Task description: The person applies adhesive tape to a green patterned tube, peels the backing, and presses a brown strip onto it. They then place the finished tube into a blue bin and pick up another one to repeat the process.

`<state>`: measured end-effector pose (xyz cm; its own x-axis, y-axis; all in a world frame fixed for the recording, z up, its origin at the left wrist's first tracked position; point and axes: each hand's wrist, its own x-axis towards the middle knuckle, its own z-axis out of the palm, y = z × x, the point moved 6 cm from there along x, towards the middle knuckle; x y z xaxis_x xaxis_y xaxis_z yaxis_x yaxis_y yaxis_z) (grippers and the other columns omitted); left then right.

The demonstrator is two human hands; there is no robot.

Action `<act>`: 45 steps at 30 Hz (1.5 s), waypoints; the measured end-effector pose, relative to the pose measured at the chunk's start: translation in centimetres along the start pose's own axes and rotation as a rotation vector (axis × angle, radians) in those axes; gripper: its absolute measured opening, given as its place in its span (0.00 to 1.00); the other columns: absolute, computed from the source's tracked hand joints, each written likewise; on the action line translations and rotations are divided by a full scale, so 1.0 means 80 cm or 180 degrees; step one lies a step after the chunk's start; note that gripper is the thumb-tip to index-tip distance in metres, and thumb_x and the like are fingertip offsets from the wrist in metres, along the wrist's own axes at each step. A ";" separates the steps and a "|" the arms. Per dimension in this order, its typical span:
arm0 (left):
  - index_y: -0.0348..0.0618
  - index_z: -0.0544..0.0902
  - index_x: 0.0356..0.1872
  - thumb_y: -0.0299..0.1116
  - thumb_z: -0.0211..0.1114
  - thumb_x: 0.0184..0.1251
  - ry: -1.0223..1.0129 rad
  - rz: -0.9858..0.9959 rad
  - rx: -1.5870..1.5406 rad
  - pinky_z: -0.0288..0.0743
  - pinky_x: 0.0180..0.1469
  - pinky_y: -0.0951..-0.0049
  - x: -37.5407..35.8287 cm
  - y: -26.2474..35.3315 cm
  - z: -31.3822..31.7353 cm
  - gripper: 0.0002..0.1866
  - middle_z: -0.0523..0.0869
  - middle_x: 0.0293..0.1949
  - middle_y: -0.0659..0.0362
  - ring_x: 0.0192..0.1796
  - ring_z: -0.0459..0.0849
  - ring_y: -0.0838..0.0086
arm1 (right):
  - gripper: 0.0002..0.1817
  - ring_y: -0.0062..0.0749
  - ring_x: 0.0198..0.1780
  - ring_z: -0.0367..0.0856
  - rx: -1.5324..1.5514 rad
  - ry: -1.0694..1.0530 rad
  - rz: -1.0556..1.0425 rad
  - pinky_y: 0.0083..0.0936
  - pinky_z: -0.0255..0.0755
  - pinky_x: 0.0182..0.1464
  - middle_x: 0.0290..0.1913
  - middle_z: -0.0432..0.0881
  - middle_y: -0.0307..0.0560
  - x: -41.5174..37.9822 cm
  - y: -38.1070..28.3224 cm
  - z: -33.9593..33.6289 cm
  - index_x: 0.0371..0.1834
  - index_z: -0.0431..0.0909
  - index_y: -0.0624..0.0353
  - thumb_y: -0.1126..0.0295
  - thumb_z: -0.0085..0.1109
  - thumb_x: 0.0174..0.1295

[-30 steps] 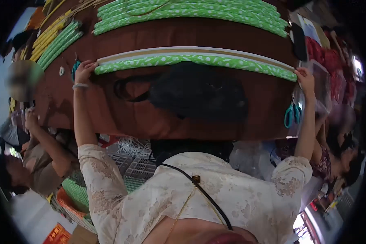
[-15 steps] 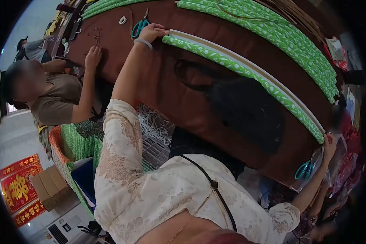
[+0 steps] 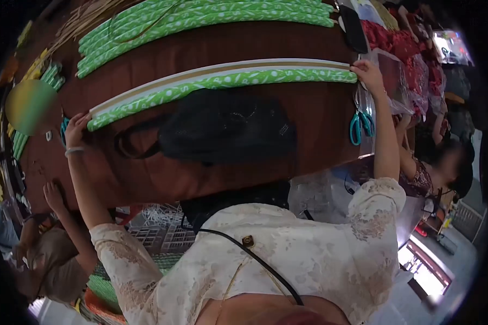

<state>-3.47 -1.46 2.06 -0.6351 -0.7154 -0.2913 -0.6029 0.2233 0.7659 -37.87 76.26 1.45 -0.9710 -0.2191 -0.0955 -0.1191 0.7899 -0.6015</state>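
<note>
A long strip of green material printed in white (image 3: 217, 81), with a white and tan band along its far edge, stretches across the brown-covered table (image 3: 244, 43). At its left end my left hand (image 3: 77, 130) has its fingers closed on it. My right hand (image 3: 367, 76) pinches the opposite end between thumb and fingers. Teal-handled scissors (image 3: 355, 132) lie just below my right hand. Partly hidden behind my left hand is another teal-handled pair (image 3: 64, 130). A black bag (image 3: 228, 130) lies on the near side of the strip, close to it.
Several similar green strips (image 3: 200, 27) lie at the back of the table, beside thin brown strips (image 3: 87, 24). A dark flat object (image 3: 352, 30) is at the back right. A co-worker's hand (image 3: 53, 196) rests on the left edge. Another person (image 3: 423, 176) sits at right.
My view has turned to the right, so the strip now runs more level across it. Both hands stay at the strip's ends.
</note>
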 end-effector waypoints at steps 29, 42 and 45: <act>0.33 0.71 0.46 0.30 0.69 0.51 -0.0352 0.0156 -0.0844 0.69 0.42 0.85 0.044 -0.051 -0.011 0.22 0.82 0.39 0.57 0.40 0.79 0.80 | 0.14 0.25 0.24 0.76 -0.0243 -0.0013 0.0275 0.23 0.69 0.28 0.22 0.78 0.43 0.001 -0.022 -0.002 0.29 0.76 0.62 0.64 0.64 0.46; 0.32 0.73 0.44 0.32 0.68 0.52 -0.0391 0.0272 -0.0571 0.69 0.39 0.86 0.052 -0.061 -0.016 0.20 0.83 0.38 0.59 0.37 0.78 0.82 | 0.12 0.25 0.26 0.75 -0.0930 0.0040 -0.0322 0.23 0.67 0.30 0.22 0.77 0.43 0.004 -0.047 -0.004 0.25 0.77 0.61 0.65 0.65 0.43; 0.32 0.74 0.43 0.32 0.67 0.52 -0.0432 0.0311 -0.0656 0.69 0.39 0.86 0.058 -0.059 -0.005 0.19 0.83 0.36 0.60 0.37 0.78 0.82 | 0.10 0.30 0.28 0.78 -0.0916 0.0018 -0.0428 0.25 0.69 0.32 0.22 0.78 0.45 -0.002 -0.051 -0.014 0.23 0.77 0.60 0.66 0.64 0.42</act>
<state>-3.39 -6.11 -2.71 -0.7527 -0.5986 -0.2739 -0.4334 0.1374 0.8907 -37.45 73.75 4.82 -0.9436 -0.3301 -0.0253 -0.2996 0.8839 -0.3592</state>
